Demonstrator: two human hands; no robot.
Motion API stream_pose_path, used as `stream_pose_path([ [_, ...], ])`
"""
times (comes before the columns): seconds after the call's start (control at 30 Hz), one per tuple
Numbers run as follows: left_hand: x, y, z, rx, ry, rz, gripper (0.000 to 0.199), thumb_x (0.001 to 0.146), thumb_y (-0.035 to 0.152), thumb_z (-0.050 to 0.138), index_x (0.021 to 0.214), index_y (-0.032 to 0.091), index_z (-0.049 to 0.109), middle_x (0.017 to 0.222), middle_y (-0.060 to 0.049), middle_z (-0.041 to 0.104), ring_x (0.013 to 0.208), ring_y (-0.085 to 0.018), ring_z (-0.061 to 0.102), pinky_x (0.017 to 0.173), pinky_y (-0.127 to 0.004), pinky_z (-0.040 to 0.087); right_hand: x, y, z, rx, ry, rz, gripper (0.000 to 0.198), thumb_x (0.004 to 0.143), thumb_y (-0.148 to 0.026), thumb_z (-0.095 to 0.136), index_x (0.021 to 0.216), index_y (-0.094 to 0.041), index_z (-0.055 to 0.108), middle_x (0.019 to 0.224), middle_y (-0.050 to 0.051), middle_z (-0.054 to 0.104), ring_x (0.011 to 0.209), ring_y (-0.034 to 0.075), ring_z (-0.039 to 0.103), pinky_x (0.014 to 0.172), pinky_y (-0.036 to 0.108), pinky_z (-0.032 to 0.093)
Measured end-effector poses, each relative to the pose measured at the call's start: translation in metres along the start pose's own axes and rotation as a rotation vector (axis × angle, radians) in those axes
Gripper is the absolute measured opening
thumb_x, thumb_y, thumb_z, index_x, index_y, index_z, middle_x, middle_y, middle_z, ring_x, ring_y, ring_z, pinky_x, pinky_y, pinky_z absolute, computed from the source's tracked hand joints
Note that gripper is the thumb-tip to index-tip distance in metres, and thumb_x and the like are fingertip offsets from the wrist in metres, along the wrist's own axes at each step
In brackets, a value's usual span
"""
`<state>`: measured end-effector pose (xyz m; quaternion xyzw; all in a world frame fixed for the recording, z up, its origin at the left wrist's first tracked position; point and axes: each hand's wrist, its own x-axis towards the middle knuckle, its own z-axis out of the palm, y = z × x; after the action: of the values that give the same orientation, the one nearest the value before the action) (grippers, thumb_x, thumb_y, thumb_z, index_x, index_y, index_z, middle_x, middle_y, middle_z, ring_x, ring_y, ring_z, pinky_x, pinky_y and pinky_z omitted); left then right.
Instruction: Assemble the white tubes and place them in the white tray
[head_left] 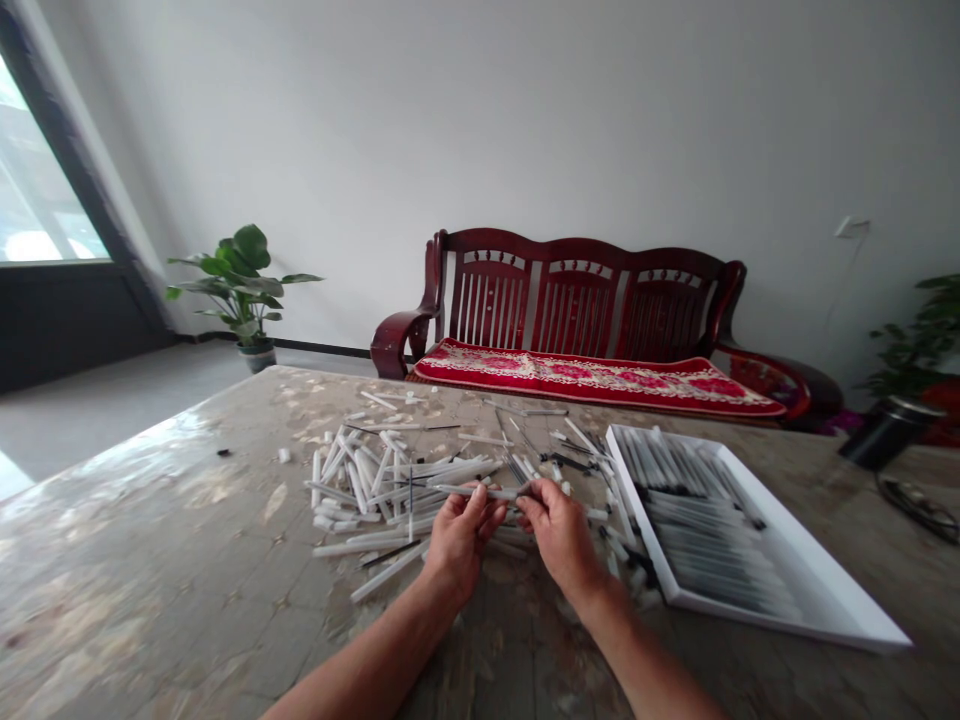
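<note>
The left hand [457,545] and the right hand [559,528] are working close together over the middle of the table [172,570], nearer its front edge than the far one. Between them they are holding a slender, translucent tube [496,492] roughly level, just above the loose pieces. The left fingers are pinching its length between thumb and fingertips; the right fingers are closing around its dark end, though exactly how they are gripping it is partly hidden.

The tabletop is showing a brownish-grey surface with a faint grid and blotchy pale patches, shining towards its left edge. Left of the hands and behind them, a loose heap of frosted white tubes [360,470] is lying crisscross, straight, smooth and round-bodied, with thin dark rods [390,553] mixed in. Small black pieces [637,570] are scattering among more tubes right of the hands. A small white bit [283,455] is lying apart towards the left edge.

Towards the right edge, a shallow white tray [829,568] with straight, smooth walls is sitting at an angle. It is containing slim, semi-clear tubes with blackish parts [720,565], laid side by side in two rows, one towards its far end and one nearer the front; a strip of white floor is showing along its right side. Beyond the tray, a black cylinder [889,435] is standing near the right edge.
</note>
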<state>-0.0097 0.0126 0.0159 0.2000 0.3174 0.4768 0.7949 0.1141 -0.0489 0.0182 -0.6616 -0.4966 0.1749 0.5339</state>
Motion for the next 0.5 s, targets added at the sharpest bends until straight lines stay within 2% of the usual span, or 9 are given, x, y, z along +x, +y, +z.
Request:
stream_pose_path([
  [0.17, -0.0028, -0.0017, 0.001, -0.001, 0.016, -0.014, 0.012, 0.081, 0.006, 0.073, 0.077, 0.013, 0.064, 0.07, -0.002, 0.072, 0.06, -0.011, 0.071, 0.058, -0.018, 0.061, -0.0019, -0.0034, -0.0037, -0.231, 0.015, -0.14, 0.013, 0.091, -0.03, 0.05, 0.084, -0.022, 0.058, 0.078, 0.005, 0.07, 0.068, 0.019, 0.066, 0.059, 0.027, 0.046],
  [0.27, -0.0042, -0.0039, 0.0002, 0.001, -0.017, -0.005, 0.012, 0.08, 0.008, 0.074, 0.078, 0.013, 0.064, 0.073, -0.003, 0.073, 0.062, -0.012, 0.072, 0.059, -0.018, 0.061, -0.002, -0.0023, -0.0015, -0.386, 0.045, -0.2, 0.025, 0.096, -0.032, 0.042, 0.078, -0.023, 0.054, 0.072, 0.005, 0.068, 0.068, 0.019, 0.064, 0.06, 0.027, 0.041],
  [0.37, -0.0052, -0.0055, -0.0012, 0.011, -0.052, 0.008, 0.015, 0.076, 0.011, 0.079, 0.08, 0.014, 0.064, 0.075, -0.003, 0.073, 0.064, -0.012, 0.072, 0.06, -0.019, 0.062, -0.0016, -0.0008, 0.0016, -0.419, 0.059, -0.167, 0.036, 0.099, -0.037, 0.035, 0.072, -0.023, 0.052, 0.064, 0.004, 0.065, 0.06, 0.018, 0.061, 0.055, 0.026, 0.036],
  [0.5, -0.0045, -0.004, -0.0018, 0.02, -0.053, 0.005, 0.016, 0.076, 0.011, 0.079, 0.079, 0.014, 0.064, 0.072, -0.002, 0.072, 0.063, -0.012, 0.072, 0.061, -0.02, 0.062, -0.0022, -0.0018, 0.0005, -0.288, 0.006, -0.047, 0.047, 0.1, -0.049, 0.03, 0.068, -0.024, 0.052, 0.054, 0.001, 0.058, 0.051, 0.016, 0.057, 0.052, 0.026, 0.034],
])
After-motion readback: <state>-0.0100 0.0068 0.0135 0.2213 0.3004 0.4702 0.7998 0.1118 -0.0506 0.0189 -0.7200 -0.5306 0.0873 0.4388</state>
